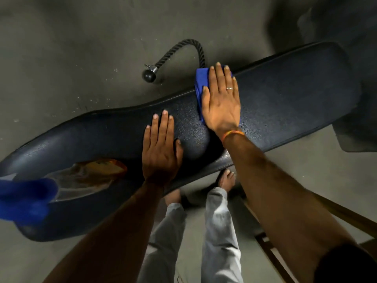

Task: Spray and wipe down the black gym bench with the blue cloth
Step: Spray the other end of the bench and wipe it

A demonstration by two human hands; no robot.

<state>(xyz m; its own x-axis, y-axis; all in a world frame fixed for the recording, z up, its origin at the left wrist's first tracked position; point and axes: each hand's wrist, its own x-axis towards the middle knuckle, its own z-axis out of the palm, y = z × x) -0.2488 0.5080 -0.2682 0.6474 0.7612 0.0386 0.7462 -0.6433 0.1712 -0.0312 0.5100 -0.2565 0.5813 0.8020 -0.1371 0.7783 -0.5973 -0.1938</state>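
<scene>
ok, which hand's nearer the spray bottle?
Left. The left hand rests flat on the bench just beside the spray bottle; the right hand presses the blue cloth farther along.

The floor (pixel 61 58) is grey concrete, dimly lit. A black rope handle (pixel 177 56) lies on it; something dark, perhaps a mat (pixel 346 27), is at top right.

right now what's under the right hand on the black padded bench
A folded blue cloth, pressed flat on the bench by the right hand; how far it runs beneath the palm is hidden.
</scene>
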